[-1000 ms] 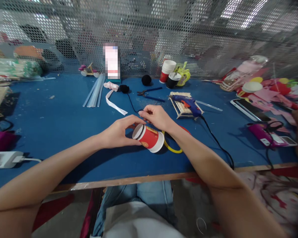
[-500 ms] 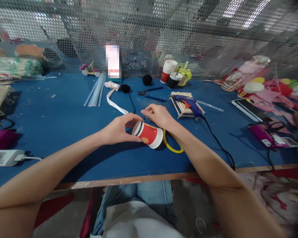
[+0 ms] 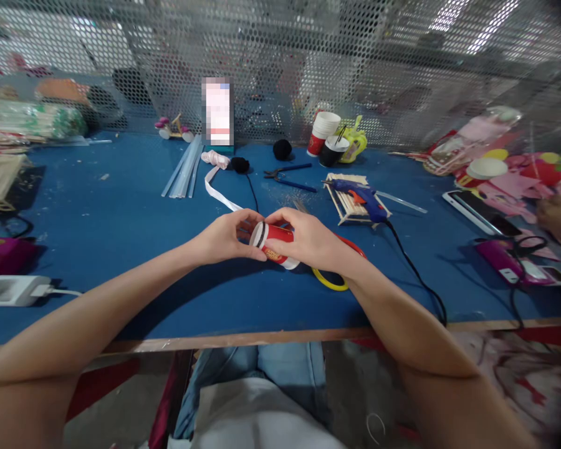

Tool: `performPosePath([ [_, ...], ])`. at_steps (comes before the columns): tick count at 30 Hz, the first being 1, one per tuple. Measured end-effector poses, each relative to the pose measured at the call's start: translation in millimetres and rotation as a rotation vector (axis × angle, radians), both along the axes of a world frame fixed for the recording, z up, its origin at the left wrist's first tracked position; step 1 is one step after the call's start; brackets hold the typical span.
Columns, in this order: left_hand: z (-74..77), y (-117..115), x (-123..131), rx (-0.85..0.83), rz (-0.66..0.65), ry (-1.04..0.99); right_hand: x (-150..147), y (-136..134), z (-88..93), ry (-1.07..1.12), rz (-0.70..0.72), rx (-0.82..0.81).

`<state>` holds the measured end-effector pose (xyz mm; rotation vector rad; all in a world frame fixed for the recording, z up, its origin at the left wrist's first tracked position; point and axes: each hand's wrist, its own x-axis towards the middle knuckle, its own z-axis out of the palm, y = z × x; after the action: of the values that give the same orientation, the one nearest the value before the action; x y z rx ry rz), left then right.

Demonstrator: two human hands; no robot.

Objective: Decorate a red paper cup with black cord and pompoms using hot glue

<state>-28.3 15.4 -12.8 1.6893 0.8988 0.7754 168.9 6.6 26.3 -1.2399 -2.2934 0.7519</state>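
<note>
A red and white paper cup [image 3: 280,251] lies on its side between my hands, a black cord around its left end. My left hand [image 3: 231,237] grips that end, thumb in front and fingers behind. My right hand [image 3: 303,237] is wrapped over the cup's body, its thumb pressed on the near side. From a small black ball of yarn [image 3: 240,164] a black strand runs toward the cup. Scissors with a yellow and red handle [image 3: 330,280] lie partly hidden under my right wrist.
Pliers [image 3: 290,177], a blue glue gun [image 3: 362,196] on a stick rack, and clear glue sticks [image 3: 184,168] lie behind my hands. Stacked cups [image 3: 325,132] stand by the mesh wall. At right are a phone [image 3: 479,213] and another person's hand [image 3: 558,218].
My right hand has come down from above the cup's far side and now holds its body. The cup has shifted slightly left, and more of the scissors shows.
</note>
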Motion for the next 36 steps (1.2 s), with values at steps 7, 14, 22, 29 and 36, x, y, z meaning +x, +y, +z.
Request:
performPosePath([
  [7,5.3,1.5,-3.3,-0.030,-0.071,0.012,0.0,1.7,0.0,0.024,0.006,-0.045],
  [14,4.1,1.1,-2.1,-0.006,-0.035,0.036,-1.3,2.4,-6.3,0.041,-0.008,-0.048],
  [22,1.4,1.8,-2.9,-0.016,-0.020,0.044,-3.0,0.8,-6.1,0.032,-0.018,-0.043],
  [29,5.0,0.8,-1.6,-0.004,-0.039,0.034,-1.1,1.1,-1.3,0.045,0.012,-0.094],
  [36,6.0,0.1,-1.3,-0.008,-0.030,0.040,-1.0,1.1,-3.2,0.049,0.013,-0.076],
])
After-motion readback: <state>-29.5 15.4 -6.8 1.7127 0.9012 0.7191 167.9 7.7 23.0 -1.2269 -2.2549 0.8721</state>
